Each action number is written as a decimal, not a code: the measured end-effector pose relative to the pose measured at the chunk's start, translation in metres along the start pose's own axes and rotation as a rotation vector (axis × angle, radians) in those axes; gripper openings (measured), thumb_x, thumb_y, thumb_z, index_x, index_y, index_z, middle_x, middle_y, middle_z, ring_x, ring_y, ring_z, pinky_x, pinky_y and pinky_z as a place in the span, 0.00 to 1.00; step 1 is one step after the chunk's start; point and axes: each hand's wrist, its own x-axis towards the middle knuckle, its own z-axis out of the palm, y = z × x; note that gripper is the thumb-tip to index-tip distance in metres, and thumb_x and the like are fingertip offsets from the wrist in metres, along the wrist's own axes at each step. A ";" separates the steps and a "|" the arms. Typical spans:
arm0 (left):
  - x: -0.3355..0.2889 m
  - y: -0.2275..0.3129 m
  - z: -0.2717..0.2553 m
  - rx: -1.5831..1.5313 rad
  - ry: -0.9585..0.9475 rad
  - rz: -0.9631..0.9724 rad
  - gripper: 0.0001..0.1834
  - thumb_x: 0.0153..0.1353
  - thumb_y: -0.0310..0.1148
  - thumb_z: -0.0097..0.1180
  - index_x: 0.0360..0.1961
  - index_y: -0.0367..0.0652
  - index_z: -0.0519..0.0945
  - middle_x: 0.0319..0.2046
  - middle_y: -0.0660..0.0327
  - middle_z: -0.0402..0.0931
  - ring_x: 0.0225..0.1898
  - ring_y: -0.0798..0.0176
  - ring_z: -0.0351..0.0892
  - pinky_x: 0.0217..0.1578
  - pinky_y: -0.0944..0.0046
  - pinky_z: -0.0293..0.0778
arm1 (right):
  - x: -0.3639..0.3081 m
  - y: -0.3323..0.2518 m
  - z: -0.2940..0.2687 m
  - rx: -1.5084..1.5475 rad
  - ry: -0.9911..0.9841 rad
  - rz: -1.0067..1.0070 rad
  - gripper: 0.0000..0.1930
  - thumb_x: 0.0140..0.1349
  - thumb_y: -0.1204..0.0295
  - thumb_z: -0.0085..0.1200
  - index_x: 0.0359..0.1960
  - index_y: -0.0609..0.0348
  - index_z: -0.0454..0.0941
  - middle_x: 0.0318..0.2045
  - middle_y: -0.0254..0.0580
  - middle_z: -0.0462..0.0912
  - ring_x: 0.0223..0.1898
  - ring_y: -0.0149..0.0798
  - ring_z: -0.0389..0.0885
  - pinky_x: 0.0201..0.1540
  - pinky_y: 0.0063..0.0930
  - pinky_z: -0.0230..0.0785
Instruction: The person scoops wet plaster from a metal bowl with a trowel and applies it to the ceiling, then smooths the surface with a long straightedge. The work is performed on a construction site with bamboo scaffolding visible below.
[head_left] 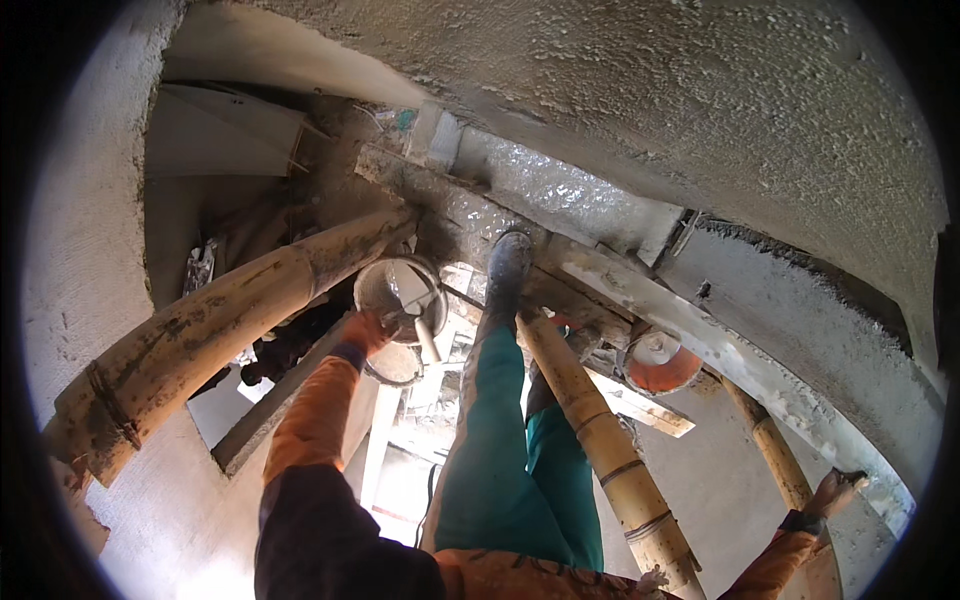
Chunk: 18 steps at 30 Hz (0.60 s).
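Observation:
My left hand is closed at the rim of a mortar-smeared bucket. A trowel sits in that bucket, its pale handle sticking out over the near rim. Just below it is another round container with grey material, partly covered by the bucket. Far to the right, my right hand is closed around the edge of a long grey-white plank; its fingertips are partly hidden.
Thick bamboo poles slant up on both sides of my legs. My boot stands on a mortar-caked board. Bright gaps show the level below. An orange basin lies right of my legs. Rough plastered wall rises ahead.

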 end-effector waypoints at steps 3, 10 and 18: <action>0.024 0.002 0.033 0.240 -0.266 -0.205 0.26 0.62 0.53 0.52 0.51 0.44 0.80 0.50 0.43 0.78 0.49 0.42 0.80 0.50 0.49 0.76 | 0.014 -0.025 0.020 1.944 0.301 1.211 0.18 0.69 0.64 0.54 0.53 0.65 0.75 0.53 0.42 0.80 0.53 0.37 0.75 0.62 0.33 0.63; 0.029 0.016 0.027 0.032 -0.342 -0.316 0.24 0.59 0.48 0.57 0.51 0.44 0.79 0.52 0.42 0.75 0.53 0.39 0.77 0.53 0.45 0.75 | -0.010 -0.047 0.038 1.912 0.154 1.104 0.20 0.68 0.58 0.55 0.53 0.61 0.76 0.52 0.40 0.80 0.53 0.37 0.76 0.61 0.37 0.65; 0.016 0.042 -0.001 0.182 -0.219 -0.259 0.22 0.56 0.43 0.58 0.51 0.49 0.81 0.43 0.48 0.82 0.47 0.46 0.82 0.51 0.51 0.77 | -0.011 -0.076 0.022 1.834 0.175 1.227 0.24 0.72 0.56 0.46 0.60 0.62 0.68 0.59 0.42 0.73 0.59 0.41 0.69 0.66 0.41 0.57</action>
